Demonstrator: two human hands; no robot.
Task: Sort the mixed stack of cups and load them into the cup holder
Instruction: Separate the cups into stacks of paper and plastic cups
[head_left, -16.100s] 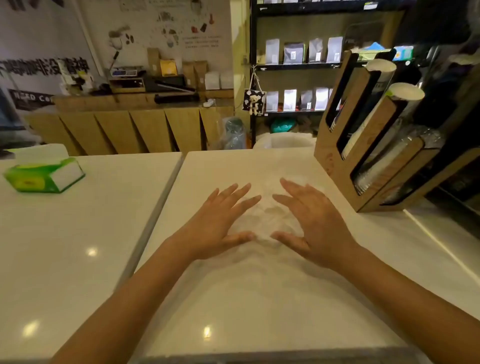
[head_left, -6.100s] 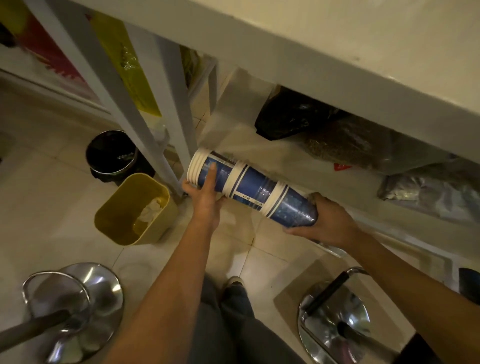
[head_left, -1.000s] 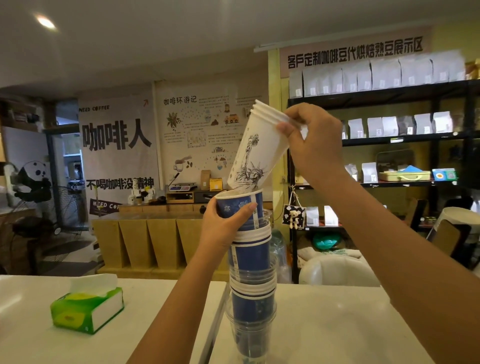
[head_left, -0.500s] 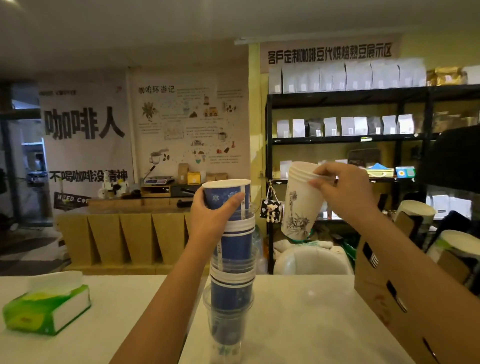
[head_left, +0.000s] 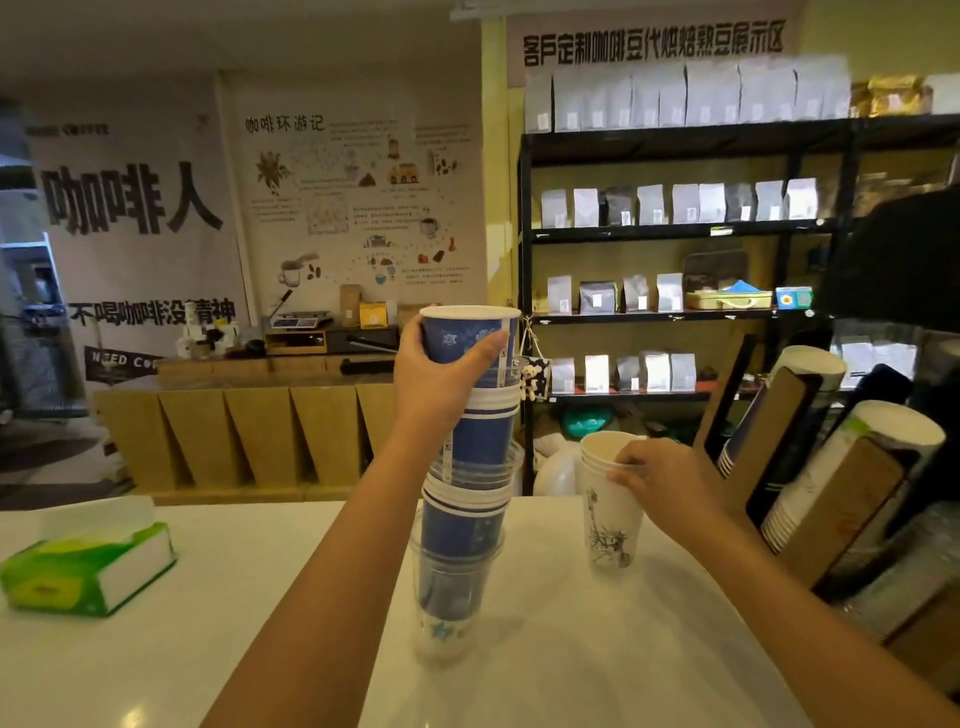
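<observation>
Two groups so far: mixed stack (head_left: 465, 483) standing upright at the worktop's middle; white printed paper cups (head_left: 609, 512) set apart to its right, toward the worktop's right edge.
Mixed stack: blue paper cups nested with clear plastic cups, base on the worktop (head_left: 597, 654), top blue cup at the highest point.
Progress: early, as judged; only a few nested white cups split off, most of the stack unsorted, none of these loaded into the holder yet.
Left to do: separating blue from clear, then feeding each kind into its slot.
Left hand (head_left: 441, 374): wrapped around the top blue cup, thumb across the front, fingers behind, closed firmly on it.
Right hand (head_left: 657, 480): fingertips pinching the rim of the white cups; bottom of the cups at or just above the worktop, contact unclear.
Cup holder (head_left: 810, 483): wooden, at the right edge, slots already carrying white and blue-striped cups.
Tissue box (head_left: 88, 566): green, near the left edge.
</observation>
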